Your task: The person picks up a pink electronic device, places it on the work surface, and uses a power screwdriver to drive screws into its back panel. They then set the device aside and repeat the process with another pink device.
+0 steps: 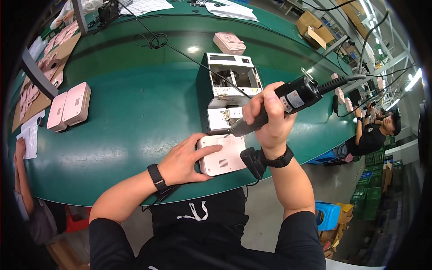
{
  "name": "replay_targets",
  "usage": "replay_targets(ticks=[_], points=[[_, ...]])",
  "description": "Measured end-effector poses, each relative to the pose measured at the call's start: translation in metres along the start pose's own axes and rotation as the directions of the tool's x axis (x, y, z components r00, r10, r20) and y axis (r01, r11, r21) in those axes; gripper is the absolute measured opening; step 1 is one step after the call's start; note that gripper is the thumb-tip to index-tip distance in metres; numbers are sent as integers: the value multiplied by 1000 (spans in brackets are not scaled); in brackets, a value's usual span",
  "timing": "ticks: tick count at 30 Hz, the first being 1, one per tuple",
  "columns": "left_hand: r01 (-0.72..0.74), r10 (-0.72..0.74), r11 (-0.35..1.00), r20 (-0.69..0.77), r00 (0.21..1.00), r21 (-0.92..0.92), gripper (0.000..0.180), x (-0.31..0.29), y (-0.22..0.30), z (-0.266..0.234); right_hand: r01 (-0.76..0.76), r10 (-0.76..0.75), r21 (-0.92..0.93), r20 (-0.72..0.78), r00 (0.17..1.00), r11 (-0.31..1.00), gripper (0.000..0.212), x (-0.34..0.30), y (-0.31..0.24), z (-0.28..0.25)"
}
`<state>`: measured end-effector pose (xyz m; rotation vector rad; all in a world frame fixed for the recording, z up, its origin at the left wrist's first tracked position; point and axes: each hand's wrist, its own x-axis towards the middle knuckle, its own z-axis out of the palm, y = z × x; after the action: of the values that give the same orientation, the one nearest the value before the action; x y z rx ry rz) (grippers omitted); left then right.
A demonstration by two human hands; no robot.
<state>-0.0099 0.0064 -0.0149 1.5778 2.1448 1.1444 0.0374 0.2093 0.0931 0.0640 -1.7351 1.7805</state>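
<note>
My left hand grips the left side of a pale pink plastic case, its fingers over the top face and its thumb at the near edge. The case lies flat near the table's front edge and shows a small slotted vent and corner holes. Wrapped round a black corded electric screwdriver is my right hand. The tool slants down to the left, its bit tip over the far edge of the case; whether it touches, I cannot tell. Just beyond the case stands a metal screw feeder with an open top.
Another pink case lies behind the feeder. Two more pink cases stand at the left, near cardboard bearing pink parts. A cable crosses above the green table. People sit at both sides; a blue stool is at right.
</note>
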Motion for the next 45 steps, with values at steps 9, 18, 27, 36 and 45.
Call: replay_targets(ticks=[9, 18, 27, 36, 45], points=[[-18, 18, 1000, -14, 1000, 0, 79, 0, -2, 1, -15, 14, 42, 25, 1000, 999, 18, -2, 7, -2], [-62, 62, 998, -4, 998, 28, 76, 1, 2, 4, 61, -57, 47, -70, 996, 997, 15, 5, -18, -9], [-43, 42, 999, 36, 998, 34, 79, 11, 5, 10, 17, -21, -76, -54, 998, 997, 18, 19, -19, -9], [-56, 56, 998, 13, 998, 3, 80, 11, 3, 11, -38, 27, 159, 73, 997, 986, 20, -14, -29, 16], [-87, 87, 996, -4, 996, -3, 81, 11, -1, 14, -59, 53, 57, 108, 993, 997, 21, -16, -10, 29]])
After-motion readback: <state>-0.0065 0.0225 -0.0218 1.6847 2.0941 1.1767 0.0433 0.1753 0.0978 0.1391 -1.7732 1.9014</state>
